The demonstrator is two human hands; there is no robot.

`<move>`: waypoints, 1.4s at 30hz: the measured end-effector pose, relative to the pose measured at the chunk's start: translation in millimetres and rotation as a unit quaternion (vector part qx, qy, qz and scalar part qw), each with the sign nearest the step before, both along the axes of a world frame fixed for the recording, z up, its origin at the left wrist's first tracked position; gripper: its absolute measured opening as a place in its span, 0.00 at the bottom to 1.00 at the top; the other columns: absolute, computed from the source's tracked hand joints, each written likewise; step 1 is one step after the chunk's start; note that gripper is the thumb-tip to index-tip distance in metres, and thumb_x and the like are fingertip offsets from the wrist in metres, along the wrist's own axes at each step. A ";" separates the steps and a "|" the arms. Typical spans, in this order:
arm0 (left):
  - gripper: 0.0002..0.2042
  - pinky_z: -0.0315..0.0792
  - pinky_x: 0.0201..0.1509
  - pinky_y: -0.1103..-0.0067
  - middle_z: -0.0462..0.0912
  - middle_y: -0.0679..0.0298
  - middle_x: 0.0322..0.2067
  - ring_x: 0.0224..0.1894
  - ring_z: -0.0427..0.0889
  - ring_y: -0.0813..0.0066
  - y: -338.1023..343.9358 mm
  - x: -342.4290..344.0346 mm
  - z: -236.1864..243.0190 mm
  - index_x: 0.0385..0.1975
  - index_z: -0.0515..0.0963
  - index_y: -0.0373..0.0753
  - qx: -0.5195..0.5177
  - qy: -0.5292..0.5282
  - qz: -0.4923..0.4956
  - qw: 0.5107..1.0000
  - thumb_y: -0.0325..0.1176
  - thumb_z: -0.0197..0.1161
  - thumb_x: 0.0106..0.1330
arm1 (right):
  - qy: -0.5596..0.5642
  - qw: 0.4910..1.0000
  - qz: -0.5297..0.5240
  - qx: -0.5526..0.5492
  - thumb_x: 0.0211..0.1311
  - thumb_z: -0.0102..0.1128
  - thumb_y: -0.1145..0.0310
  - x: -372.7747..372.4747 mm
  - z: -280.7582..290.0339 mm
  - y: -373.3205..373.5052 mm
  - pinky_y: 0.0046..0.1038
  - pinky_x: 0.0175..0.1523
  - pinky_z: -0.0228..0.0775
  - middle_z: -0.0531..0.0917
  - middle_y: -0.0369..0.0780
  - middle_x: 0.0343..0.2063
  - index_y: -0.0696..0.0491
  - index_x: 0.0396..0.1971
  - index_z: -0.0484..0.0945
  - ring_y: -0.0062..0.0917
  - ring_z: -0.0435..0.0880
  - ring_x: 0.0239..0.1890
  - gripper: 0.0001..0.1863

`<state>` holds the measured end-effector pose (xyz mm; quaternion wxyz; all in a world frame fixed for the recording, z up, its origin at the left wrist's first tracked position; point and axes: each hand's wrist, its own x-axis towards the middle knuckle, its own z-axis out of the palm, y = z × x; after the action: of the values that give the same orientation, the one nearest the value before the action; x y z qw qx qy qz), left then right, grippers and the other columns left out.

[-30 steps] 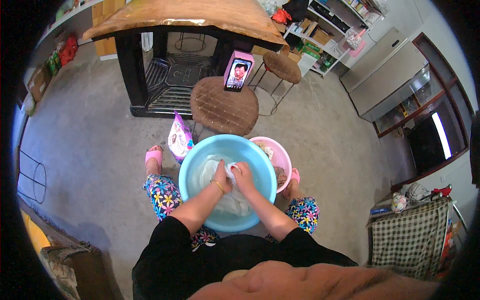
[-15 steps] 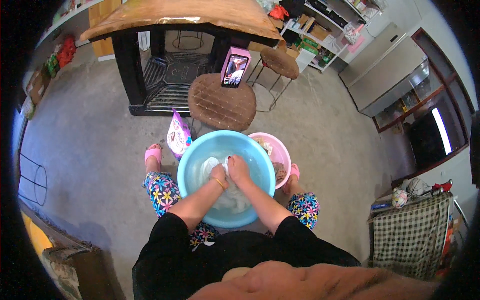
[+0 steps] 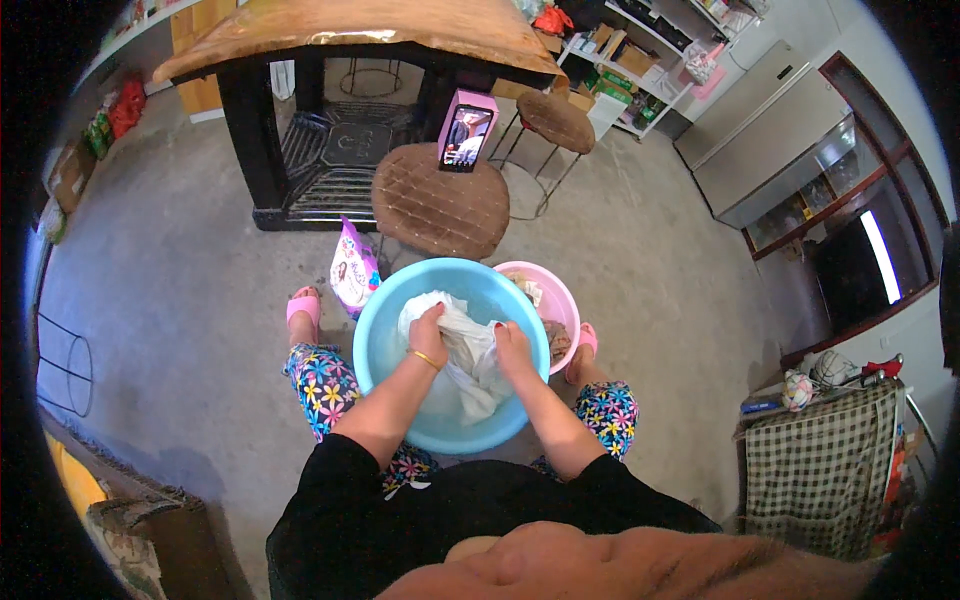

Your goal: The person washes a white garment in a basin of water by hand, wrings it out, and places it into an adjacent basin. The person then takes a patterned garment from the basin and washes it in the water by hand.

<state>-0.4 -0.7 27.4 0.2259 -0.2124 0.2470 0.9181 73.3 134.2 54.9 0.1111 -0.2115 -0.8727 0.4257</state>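
A large light-blue basin (image 3: 368, 345) with water in it stands on the floor between my feet. Inside it a wet white cloth garment (image 3: 468, 345) is stretched between my hands, its lower end hanging toward the water. My left hand (image 3: 428, 335) is closed on the cloth at its upper left; a gold bangle circles that wrist. My right hand (image 3: 512, 350), near the basin's right side, grips the cloth's right part. What kind of garment it is I cannot make out.
A pink basin (image 3: 570, 300) holding clothes touches the blue one's right side. A purple-and-white detergent bag (image 3: 353, 275) stands at its left. Just beyond, a brown padded stool (image 3: 440, 210) carries a propped phone (image 3: 467, 133). Behind is a black-legged table (image 3: 360, 40).
My hands were close together low in the basin; now they have moved apart, the right one to the right. The white cloth has come up and is spread between them.
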 end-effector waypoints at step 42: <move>0.27 0.55 0.59 0.71 0.69 0.60 0.50 0.53 0.65 0.62 -11.7 10.4 31.0 0.50 0.65 0.40 0.133 0.015 -0.063 0.989 0.55 0.39 0.61 | 0.106 0.971 0.208 0.051 0.49 0.52 0.69 -30.8 -7.4 -57.1 0.35 0.54 0.57 0.68 0.50 0.43 0.50 0.49 0.68 0.43 0.65 0.48 0.22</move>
<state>10.0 -12.4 58.4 0.3059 -0.1505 0.1393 0.9297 42.4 77.1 47.5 0.1222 0.0267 -0.9013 0.4147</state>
